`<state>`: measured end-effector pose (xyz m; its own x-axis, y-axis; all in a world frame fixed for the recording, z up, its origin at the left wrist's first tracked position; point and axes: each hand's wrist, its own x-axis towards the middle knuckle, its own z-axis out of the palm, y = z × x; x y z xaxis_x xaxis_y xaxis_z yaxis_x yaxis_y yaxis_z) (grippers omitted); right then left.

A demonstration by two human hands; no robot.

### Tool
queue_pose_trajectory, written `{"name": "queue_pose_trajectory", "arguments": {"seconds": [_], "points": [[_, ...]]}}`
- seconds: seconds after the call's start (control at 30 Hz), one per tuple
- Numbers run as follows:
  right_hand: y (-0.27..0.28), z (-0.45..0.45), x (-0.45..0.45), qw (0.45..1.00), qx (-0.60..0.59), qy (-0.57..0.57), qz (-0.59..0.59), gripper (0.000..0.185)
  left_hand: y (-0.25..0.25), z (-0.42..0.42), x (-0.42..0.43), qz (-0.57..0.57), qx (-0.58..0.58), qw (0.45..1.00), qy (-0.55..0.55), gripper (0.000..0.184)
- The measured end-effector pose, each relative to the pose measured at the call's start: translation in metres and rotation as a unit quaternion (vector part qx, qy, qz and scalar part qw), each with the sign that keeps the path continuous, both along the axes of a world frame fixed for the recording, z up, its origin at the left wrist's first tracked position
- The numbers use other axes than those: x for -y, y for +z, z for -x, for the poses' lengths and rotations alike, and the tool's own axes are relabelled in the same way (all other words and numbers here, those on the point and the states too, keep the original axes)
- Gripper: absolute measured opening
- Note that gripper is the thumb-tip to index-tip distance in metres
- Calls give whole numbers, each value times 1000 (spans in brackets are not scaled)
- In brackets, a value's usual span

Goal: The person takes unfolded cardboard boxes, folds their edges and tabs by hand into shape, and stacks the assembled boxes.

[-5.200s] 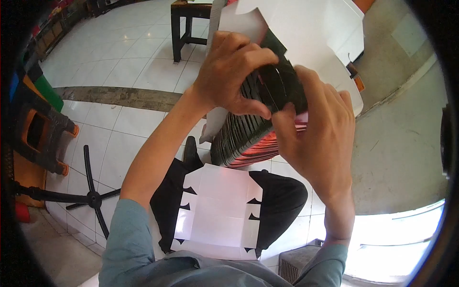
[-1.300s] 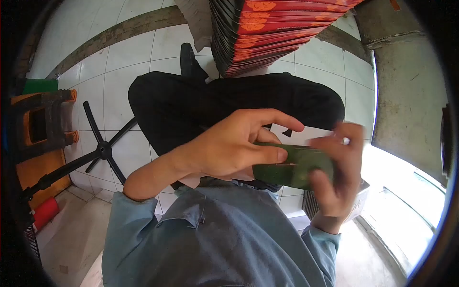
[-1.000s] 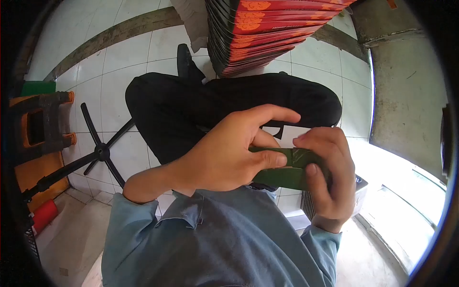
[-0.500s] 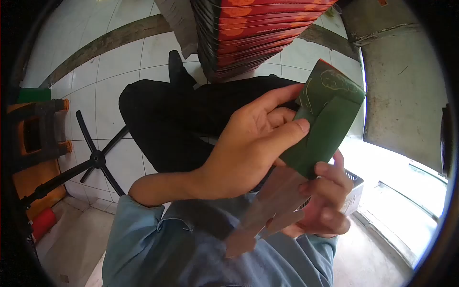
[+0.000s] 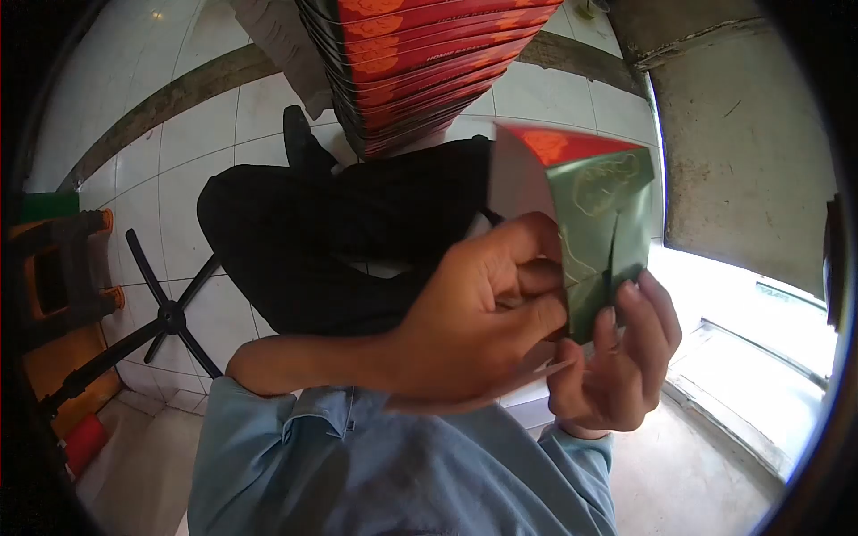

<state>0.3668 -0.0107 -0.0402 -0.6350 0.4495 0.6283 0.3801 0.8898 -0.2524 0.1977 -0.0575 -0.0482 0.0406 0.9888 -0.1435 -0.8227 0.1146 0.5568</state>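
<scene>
Head view: the left hand grips the near side of a part-folded printed carton, its thumb by the edge of the green panel, while the right hand is curled around the lower end. The carton is up off the lap, beside the black trousers — apart from the stack of red printed cartons. It looks light, thin and springy, smooth enough to slip and easily creased; the folded edges and corners seem the safest hold — flaps would bend.
</scene>
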Motion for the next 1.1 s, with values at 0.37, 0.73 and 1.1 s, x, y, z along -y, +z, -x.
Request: {"name": "queue_pose_trajectory", "arguments": {"seconds": [0.37,0.73,1.1], "points": [[-2,-15,5,997,-16,-64,30,38,-23,2,-9,-83,34,995,-30,23],[-3,21,-23,884,-342,-153,278,127,-100,-28,29,-489,-627,605,38,23],[-66,17,2,950,-230,145,157,50,-91,62,-10,-54,-35,997,-52,40]]}}
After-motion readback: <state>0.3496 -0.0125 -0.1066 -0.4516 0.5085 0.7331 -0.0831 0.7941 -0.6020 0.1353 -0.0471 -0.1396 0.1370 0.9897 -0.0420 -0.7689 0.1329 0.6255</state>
